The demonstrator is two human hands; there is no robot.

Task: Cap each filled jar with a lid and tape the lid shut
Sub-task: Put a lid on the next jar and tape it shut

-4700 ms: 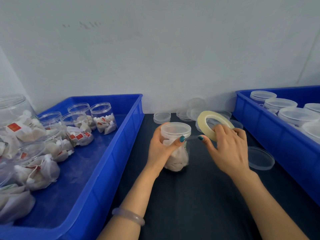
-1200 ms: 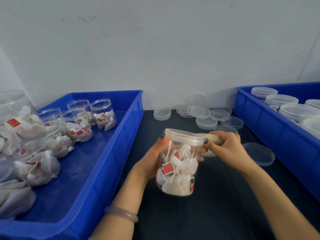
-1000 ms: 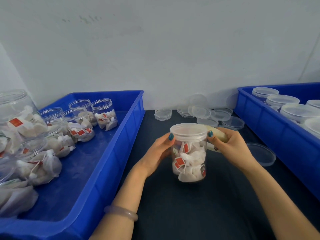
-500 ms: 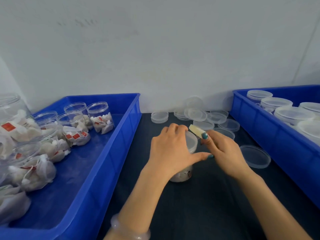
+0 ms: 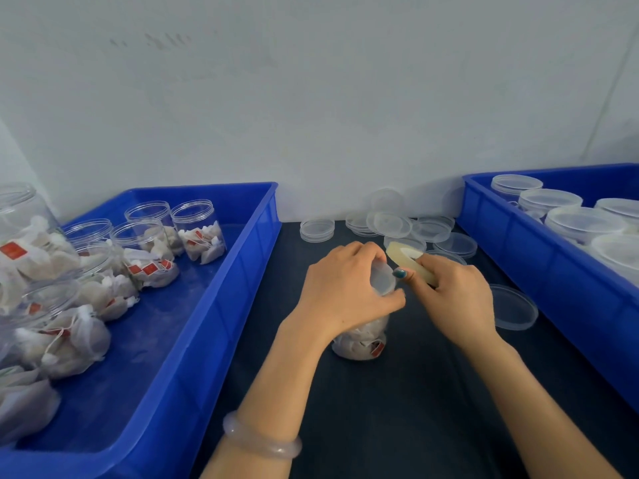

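One jar [image 5: 361, 340]. Left bin [image 5: 221, 305], right bin [image 5: 539, 271] flanking jar: two. One tape roll [image 5: 404, 257], one lone lid [image 5: 513, 307] right of jar.

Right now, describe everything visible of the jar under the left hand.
The jar is clear plastic, upright on the table, holding white tea bags with a red tag. A translucent lid caps it. The left hand grips its top, hiding the upper wall; the right hand holds a tape roll beside the lid.
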